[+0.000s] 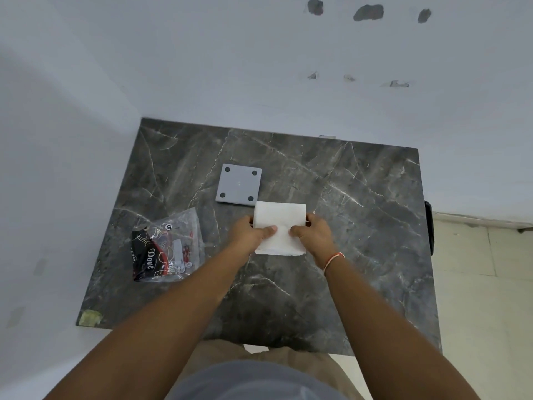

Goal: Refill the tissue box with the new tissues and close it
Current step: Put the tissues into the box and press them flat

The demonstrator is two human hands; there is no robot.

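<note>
Tissues [279,226], gripped at both sides by left hand [250,231] and right hand [312,233], stay squared beside the upturned grey lid [238,184], ready for loading.

The table [360,226] is seen as dark, polished, white-veined marble. The tissue stack [279,226] looks like soft matt white paper. The grey lid [238,184] appears smooth matt plastic; the wrapper [170,246] is glossy crinkled film.

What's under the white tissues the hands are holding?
Both thumbs press on top of the white tissue stack. Only the dark marble table shows around it. Whatever lies directly beneath, perhaps the box, is covered.
</note>
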